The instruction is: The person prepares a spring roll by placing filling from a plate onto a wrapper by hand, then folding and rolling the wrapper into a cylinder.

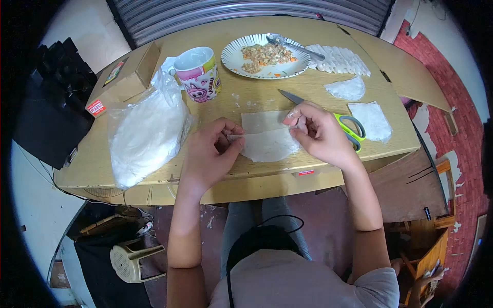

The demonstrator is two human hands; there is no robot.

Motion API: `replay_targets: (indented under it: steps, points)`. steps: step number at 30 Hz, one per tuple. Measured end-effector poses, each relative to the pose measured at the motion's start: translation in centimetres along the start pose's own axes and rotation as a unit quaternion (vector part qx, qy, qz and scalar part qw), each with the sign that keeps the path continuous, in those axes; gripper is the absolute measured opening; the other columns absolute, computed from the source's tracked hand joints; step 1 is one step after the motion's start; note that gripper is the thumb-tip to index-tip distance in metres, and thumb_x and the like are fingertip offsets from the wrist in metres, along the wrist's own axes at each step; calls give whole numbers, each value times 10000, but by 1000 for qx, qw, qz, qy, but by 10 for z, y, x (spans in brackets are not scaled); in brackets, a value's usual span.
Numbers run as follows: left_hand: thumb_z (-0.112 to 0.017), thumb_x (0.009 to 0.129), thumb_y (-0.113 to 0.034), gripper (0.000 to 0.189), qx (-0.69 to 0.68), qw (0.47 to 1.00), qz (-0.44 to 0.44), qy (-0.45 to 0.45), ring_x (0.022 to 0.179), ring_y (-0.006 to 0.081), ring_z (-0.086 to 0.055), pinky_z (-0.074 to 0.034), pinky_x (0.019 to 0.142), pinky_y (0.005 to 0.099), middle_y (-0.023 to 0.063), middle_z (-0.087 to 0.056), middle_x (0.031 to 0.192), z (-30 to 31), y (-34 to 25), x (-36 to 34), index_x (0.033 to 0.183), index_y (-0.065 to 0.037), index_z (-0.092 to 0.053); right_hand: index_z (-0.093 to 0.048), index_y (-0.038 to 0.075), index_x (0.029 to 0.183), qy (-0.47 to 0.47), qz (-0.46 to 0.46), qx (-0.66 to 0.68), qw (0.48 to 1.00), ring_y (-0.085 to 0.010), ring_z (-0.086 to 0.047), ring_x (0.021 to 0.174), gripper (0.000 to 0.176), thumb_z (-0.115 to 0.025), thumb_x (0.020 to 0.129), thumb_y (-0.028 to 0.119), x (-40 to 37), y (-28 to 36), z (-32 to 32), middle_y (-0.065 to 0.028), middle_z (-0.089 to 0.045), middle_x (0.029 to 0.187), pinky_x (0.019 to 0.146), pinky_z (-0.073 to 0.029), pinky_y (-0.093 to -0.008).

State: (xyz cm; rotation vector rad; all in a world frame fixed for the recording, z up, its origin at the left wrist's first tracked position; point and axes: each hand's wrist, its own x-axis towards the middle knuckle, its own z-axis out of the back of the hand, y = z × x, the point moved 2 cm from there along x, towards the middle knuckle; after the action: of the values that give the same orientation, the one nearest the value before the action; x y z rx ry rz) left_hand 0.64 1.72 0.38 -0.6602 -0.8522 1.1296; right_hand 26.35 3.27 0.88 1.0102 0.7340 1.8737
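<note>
A thin white dough wrapper (269,145) with a curved lower edge is stretched between my two hands, near the table's front edge. My left hand (213,151) pinches its left corner between thumb and fingers. At the opposite corner, the fingers of my right hand (322,132) are closed in a pinch. Just behind it a flat, squarish wrapper (257,120) shows on the table, partly covered. Green-handled scissors (354,128) lie beside and partly under my right hand, with the blade pointing to the back left.
Behind are a paper plate (231,64) of chopped filling (262,55), a spoon (298,47) and a row of folded dumplings (339,59). A folded half-round piece (346,88) and more wrappers (371,121) lie right. Leftward stand a mug (197,77), a bag of white powder (146,136) and a carton (126,77).
</note>
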Motion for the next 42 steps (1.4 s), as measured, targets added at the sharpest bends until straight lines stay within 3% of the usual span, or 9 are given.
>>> replay_targets:
  steps: [6,8,9,11,27,29,30,32,42]
  points:
    - [-761,909,-60,146,2,1000,0,-12,622,33,-478,-380,574,233,-50,-573,692,1,-4,-1,1048,-48,-719,-700,9,995,4,3,11,1000,-101,-504,649,197,-647,833,-89,-2,2,0,-46,-637,920,586,-422,-271]
    - [-761,912,-62,128,-2,1000,3,-15,623,31,-479,-372,568,237,-45,-585,697,0,-3,-1,1034,-44,-722,-701,24,1024,19,15,8,1000,-11,-412,681,179,-674,891,-93,-3,1,-1,46,-563,900,571,-338,-208]
    - [-761,912,-62,128,-2,1000,3,-15,623,31,-479,-372,568,237,-45,-585,697,-1,-2,0,1034,-44,-722,-701,24,1024,19,15,8,1000,-11,-412,681,179,-674,891,-93,-2,1,-1,46,-563,900,571,-338,-208]
    - [-761,915,-63,120,-2,999,-21,-39,621,32,-482,-370,564,242,-40,-596,694,-3,2,0,1028,-39,-726,-696,11,971,5,9,9,1000,-105,-507,648,179,-648,830,-89,-2,2,-1,-45,-627,896,584,-416,-276]
    - [-743,923,-41,149,27,999,-18,-31,631,48,-507,-402,577,249,-22,-625,717,-1,0,-1,1070,-35,-725,-692,7,956,-2,30,-4,1000,-121,-529,644,170,-640,826,-90,-3,2,-1,-59,-634,885,586,-424,-285]
    - [-746,916,-38,150,18,999,-21,-33,632,57,-505,-405,579,255,-12,-615,718,-3,3,-1,1064,-37,-727,-692,18,973,8,45,-20,999,-26,-449,665,168,-666,867,-110,-3,2,-1,15,-582,911,557,-340,-224]
    - [-746,916,-38,150,18,999,-21,-33,632,57,-505,-405,579,255,-12,-615,718,-3,2,-1,1064,-37,-727,-692,18,973,8,45,-20,999,-26,-449,665,168,-666,867,-110,-3,2,-1,15,-582,911,557,-340,-224]
    - [-755,906,-40,154,31,998,-34,-39,626,69,-499,-409,583,258,-8,-592,712,-2,-1,-1,1057,-40,-731,-690,9,955,-3,39,-13,999,-139,-537,640,176,-640,819,-90,-2,4,-1,-70,-637,880,585,-423,-297]
    - [-749,917,-46,137,32,997,-48,-41,645,76,-514,-433,599,258,-2,-601,760,-2,1,-2,1052,-39,-728,-691,7,944,-6,38,-24,999,-132,-528,639,151,-639,833,-80,-2,4,-1,-58,-629,877,586,-424,-297]
